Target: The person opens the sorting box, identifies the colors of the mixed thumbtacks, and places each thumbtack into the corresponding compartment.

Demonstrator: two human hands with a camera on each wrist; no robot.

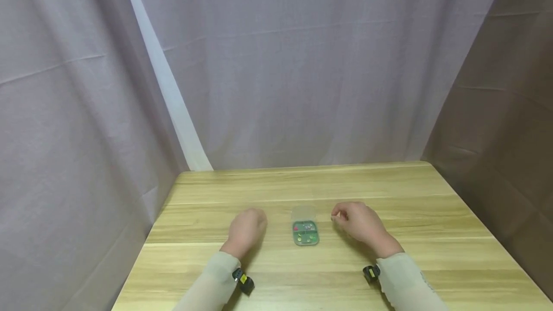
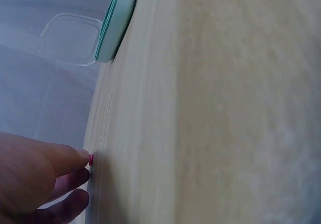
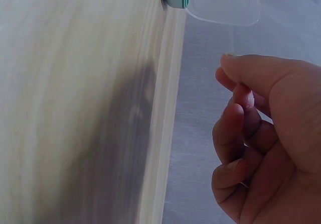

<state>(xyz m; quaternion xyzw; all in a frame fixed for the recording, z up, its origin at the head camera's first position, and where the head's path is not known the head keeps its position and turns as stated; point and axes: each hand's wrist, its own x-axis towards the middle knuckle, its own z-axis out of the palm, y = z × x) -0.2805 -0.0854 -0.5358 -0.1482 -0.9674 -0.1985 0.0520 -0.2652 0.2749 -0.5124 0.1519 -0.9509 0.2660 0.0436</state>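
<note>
A small green compartment box [image 1: 305, 238] lies on the table between the two hands, its clear lid [image 1: 304, 213] swung open towards the far side. Inside are a pink piece [image 1: 295, 228] and several tiny pale and yellow-green pieces. To the left of the box, the left hand [image 1: 247, 228], blurred in the head view, pinches a small pink-red piece [image 2: 91, 159] at its thumb tip. On the box's other side is the right hand [image 1: 357, 221], thumb against index finger and the other fingers curled; no thing shows clearly between its fingertips.
The wooden table [image 1: 432, 272] has its far edge close to a grey curtain [image 1: 302, 71]. More curtain hangs on the left and right sides. Each wrist carries a small black camera [image 1: 244, 282] on a strap.
</note>
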